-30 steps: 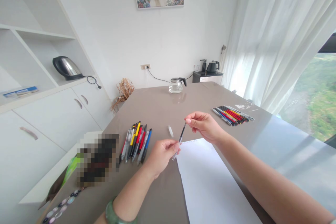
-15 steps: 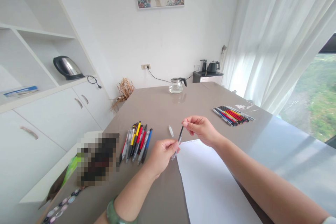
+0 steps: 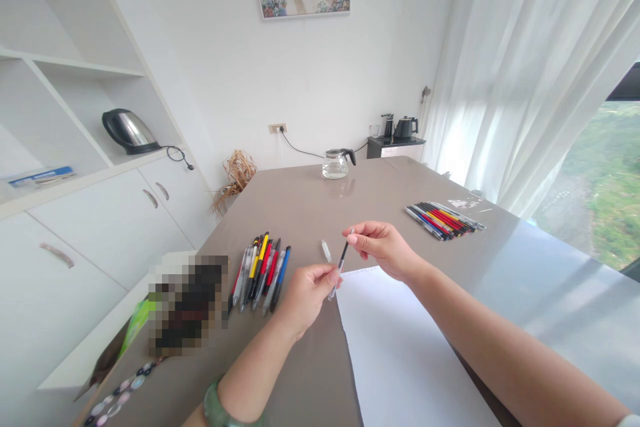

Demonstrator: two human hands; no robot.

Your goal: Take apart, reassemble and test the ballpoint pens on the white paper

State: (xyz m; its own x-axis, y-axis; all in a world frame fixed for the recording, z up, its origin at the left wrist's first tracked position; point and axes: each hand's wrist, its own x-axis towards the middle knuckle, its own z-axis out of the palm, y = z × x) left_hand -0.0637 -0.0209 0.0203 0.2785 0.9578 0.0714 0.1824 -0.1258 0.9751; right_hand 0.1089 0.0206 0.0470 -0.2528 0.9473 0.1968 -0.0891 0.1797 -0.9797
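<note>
My left hand (image 3: 313, 290) is closed in a pinch on a clear pen barrel (image 3: 333, 291), which slants up to the right. A thin dark refill (image 3: 345, 251) sticks out of the barrel's upper end. At its top, the fingers of my right hand (image 3: 380, 245) pinch the refill. Just behind my left fingertips, a short whitish clear pen part (image 3: 326, 250) lies on the table. Below both hands spreads a large white sheet of paper (image 3: 400, 347).
Several pens (image 3: 260, 270) lie in a bunch on the left, beside a pixelated dark item (image 3: 190, 307) and a beaded strap (image 3: 117, 390). More pens or refills (image 3: 445, 220) are lined up at the right, near paper scraps (image 3: 465, 202). A glass pot (image 3: 335, 165) stands at the back.
The lower end of the barrel has shifted slightly up and right in my left hand. My right fingers have moved a little along the refill's top, and its tip now shows above them.
</note>
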